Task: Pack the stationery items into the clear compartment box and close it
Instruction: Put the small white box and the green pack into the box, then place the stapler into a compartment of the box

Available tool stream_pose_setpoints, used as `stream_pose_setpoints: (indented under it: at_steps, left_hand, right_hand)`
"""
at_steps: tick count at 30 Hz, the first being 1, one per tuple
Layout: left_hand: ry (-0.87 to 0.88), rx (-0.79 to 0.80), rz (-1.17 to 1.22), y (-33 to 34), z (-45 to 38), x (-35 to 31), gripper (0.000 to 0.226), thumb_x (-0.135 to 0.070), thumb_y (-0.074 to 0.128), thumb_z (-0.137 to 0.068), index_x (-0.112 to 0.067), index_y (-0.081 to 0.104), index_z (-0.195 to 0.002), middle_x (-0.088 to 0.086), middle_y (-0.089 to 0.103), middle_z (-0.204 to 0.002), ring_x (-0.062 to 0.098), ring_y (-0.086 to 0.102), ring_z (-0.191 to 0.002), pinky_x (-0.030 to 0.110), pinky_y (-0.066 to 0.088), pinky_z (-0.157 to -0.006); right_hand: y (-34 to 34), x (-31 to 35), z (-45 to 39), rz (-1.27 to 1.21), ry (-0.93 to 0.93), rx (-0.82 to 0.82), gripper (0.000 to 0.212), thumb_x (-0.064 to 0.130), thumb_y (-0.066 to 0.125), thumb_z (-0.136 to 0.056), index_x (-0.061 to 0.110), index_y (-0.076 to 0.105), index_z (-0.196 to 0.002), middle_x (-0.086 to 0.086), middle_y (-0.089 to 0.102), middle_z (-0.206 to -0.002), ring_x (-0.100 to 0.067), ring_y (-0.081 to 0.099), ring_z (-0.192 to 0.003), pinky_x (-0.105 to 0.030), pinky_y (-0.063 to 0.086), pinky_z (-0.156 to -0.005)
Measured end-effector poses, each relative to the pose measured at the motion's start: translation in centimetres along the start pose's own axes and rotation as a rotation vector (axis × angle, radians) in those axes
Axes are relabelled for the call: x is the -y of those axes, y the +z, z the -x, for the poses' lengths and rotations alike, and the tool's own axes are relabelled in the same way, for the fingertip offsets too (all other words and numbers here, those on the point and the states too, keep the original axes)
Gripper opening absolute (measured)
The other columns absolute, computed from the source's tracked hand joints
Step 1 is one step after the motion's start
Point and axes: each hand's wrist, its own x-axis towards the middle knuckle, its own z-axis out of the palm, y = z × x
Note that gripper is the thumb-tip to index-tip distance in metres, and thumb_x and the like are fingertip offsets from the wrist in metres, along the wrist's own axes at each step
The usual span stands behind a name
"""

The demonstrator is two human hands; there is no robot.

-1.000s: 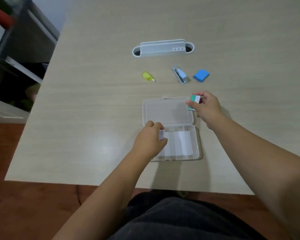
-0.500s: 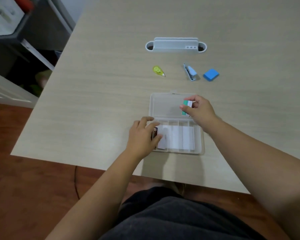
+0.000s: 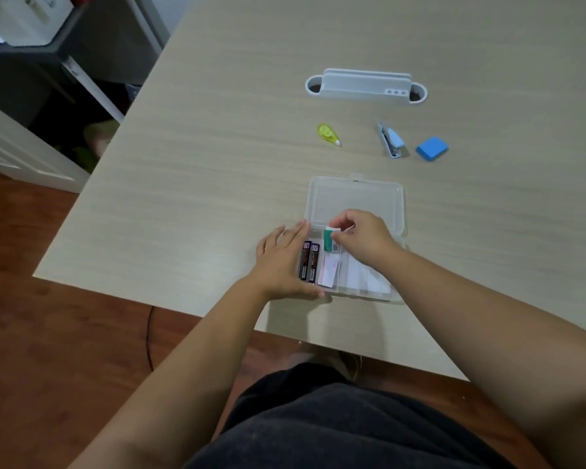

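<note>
The clear compartment box (image 3: 397, 231) lies open near the table's front edge, its lid (image 3: 356, 198) folded back flat. Two dark lead cases (image 3: 310, 262) lie in the leftmost compartment. My left hand (image 3: 281, 262) rests flat against the box's left side, fingers apart. My right hand (image 3: 362, 236) pinches a green and white eraser (image 3: 329, 240) over the second compartment, above a small white item (image 3: 329, 274). Farther back lie a yellow correction tape (image 3: 329, 133), a light blue stapler (image 3: 392, 139) and a blue block (image 3: 432, 148).
A white desk organizer (image 3: 366, 85) stands at the back of the beige table (image 3: 200, 184). The table's left edge drops to a wooden floor, with dark shelving (image 3: 48, 62) beyond it. My lap in dark cloth sits below the front edge.
My right hand carried the green and white eraser from beside the lid down to the second compartment. My left hand let go of the lead cases, which now lie in the box, and flattened beside it.
</note>
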Motion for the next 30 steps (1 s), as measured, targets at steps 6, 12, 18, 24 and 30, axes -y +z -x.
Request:
stream_pose_setpoints:
  at_steps: [6,12,18,24,30]
  left_hand:
    - [0.001,-0.027,-0.008,0.1,-0.1,0.0,0.135,-0.080,0.066,-0.043,-0.039,-0.009,-0.148,-0.019,0.003,-0.160,0.020,-0.002,-0.147,0.047,0.004,-0.117]
    - [-0.005,-0.016,0.067,-0.2,-0.3,-0.3,0.137,-0.086,0.065,-0.039,-0.038,-0.002,-0.149,-0.018,0.004,-0.160,0.019,-0.001,-0.145,0.049,0.006,-0.116]
    - [-0.041,-0.152,0.245,-2.2,-2.6,-1.6,0.094,-0.083,0.048,-0.065,-0.040,0.026,-0.145,-0.017,0.020,-0.156,0.014,0.013,-0.140,0.044,0.017,-0.110]
    - [0.000,-0.114,0.364,-5.0,-8.6,-4.5,0.056,-0.049,0.048,-0.093,-0.026,0.039,-0.143,0.000,0.040,-0.149,0.022,0.029,-0.140,0.040,0.023,-0.114]
    - [-0.122,-0.080,0.788,-5.9,-14.4,-8.8,0.043,-0.033,0.046,-0.098,-0.018,0.050,-0.138,0.003,0.050,-0.144,0.017,0.044,-0.133,0.033,0.031,-0.114]
  right_hand:
    - [0.6,-1.3,-0.1,0.393,-0.166,-0.046,0.022,0.028,0.065,-0.086,0.021,0.072,-0.105,0.004,0.044,-0.096,-0.015,0.046,-0.093,-0.031,0.045,-0.083]
    - [-0.4,-1.7,-0.1,0.455,-0.318,-0.075,0.028,0.030,0.060,-0.088,0.028,0.068,-0.115,0.003,0.050,-0.112,-0.019,0.047,-0.106,-0.036,0.042,-0.093]
    - [-3.5,-1.9,-2.2,0.194,-0.119,-0.186,0.021,0.022,0.058,-0.087,0.027,0.070,-0.105,0.006,0.045,-0.106,-0.015,0.048,-0.106,-0.024,0.035,-0.085]
    - [-7.2,-2.3,-5.3,0.088,0.049,-0.298,0.028,0.017,0.052,-0.089,0.022,0.066,-0.113,-0.004,0.052,-0.121,-0.022,0.055,-0.106,-0.031,0.045,-0.090]
    - [-10.3,-2.5,-8.9,-0.074,0.222,-0.332,0.038,0.016,0.047,-0.089,0.021,0.060,-0.124,-0.002,0.060,-0.128,-0.023,0.058,-0.111,-0.032,0.046,-0.096]
